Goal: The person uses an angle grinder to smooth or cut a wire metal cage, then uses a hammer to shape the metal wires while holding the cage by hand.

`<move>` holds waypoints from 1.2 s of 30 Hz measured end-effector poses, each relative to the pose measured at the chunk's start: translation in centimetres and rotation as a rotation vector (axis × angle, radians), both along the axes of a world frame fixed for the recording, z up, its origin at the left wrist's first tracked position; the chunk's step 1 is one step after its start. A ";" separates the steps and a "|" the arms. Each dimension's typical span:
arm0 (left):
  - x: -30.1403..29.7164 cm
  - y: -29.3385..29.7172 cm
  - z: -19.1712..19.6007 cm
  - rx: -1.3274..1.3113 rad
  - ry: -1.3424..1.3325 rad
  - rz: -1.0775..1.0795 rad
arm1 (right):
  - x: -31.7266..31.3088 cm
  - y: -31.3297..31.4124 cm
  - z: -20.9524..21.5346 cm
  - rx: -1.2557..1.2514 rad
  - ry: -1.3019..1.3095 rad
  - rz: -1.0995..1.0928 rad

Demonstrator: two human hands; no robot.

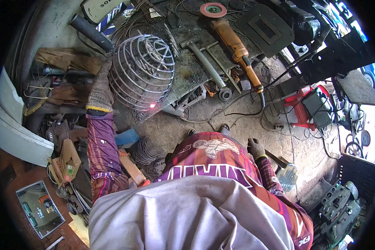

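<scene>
While the wire cage (145, 71) sits just right of the left grip (104, 80), spread or pinching, I cannot tell.

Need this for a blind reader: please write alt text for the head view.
A person's gloved left hand is at the left side of a domed metal wire cage at a cluttered workbench, with a pinkish spot glowing at the cage's near edge. The gloved right hand is beside the body; an orange angle grinder lies right of the cage.

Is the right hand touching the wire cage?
No, the right hand is low beside the shirt, with floor showing between it and the wire cage.
</scene>
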State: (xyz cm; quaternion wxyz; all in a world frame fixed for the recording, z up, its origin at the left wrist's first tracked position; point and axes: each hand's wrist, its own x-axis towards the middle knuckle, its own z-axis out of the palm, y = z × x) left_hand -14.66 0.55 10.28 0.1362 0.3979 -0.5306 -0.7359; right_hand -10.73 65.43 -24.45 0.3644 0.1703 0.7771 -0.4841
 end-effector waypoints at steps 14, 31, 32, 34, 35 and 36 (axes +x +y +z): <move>-1.3 2.2 -0.2 -0.509 -0.091 -0.036 | -19.6 -7.1 18.7 -0.515 0.584 -0.405; 3.2 7.7 2.8 -1.356 -0.288 0.304 | -24.4 -15.5 23.3 -0.812 -0.208 0.023; 3.2 9.3 3.2 -1.365 -0.211 0.305 | -24.5 -15.2 23.4 -0.853 -0.242 0.092; 3.9 12.6 4.1 -1.305 -0.056 0.265 | -24.9 -15.3 23.8 -0.840 -0.229 0.078; 3.9 14.2 4.2 -1.229 0.090 0.212 | -25.1 -15.1 23.9 -0.812 -0.225 0.054; 3.9 15.9 4.3 -1.226 0.112 0.211 | -25.4 -15.4 24.0 -0.822 -0.207 0.096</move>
